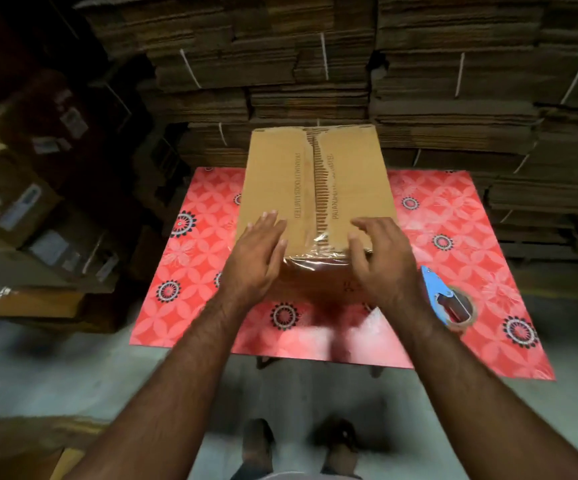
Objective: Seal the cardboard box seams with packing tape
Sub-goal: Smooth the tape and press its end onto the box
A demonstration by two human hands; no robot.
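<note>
Both hands hovered at the box's (315,188) near end on the red table (471,216): left hand (258,258) flat and spread, right hand (381,261) loosely curled, holding nothing; smoothing tape firmly over that edge would bond it best, tape gun (448,297) beside

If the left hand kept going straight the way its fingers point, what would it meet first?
Most likely the cardboard box. The left hand points forward and slightly right, its straight fingertips already at the near left part of the box top; whether they touch or hover just above cannot be told from this one view.
</note>
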